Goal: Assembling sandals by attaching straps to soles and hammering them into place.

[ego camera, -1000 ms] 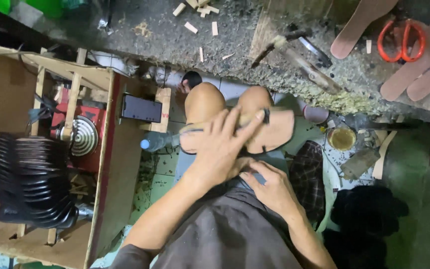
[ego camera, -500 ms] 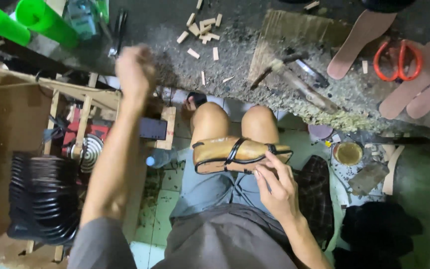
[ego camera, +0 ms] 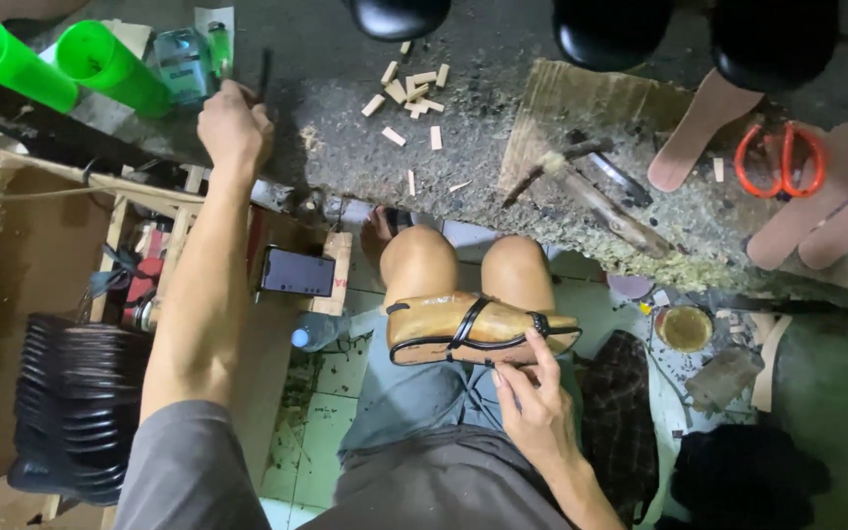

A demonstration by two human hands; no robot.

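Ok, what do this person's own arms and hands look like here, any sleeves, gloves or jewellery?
Both hands are bare, no gloves. The left hand shows no ring or watch, and its forearm is uncovered up to a short grey sleeve at the upper arm. The right hand also shows no ring or wristband; its forearm is bare to the frame edge, so no sleeve shows there.

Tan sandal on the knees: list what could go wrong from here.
1. The tan sandal lies across the thighs, steadied only by the right hand; it could slide off.
2. The left hand reaches away for a thin dark tool near the green tubes, which it might knock.
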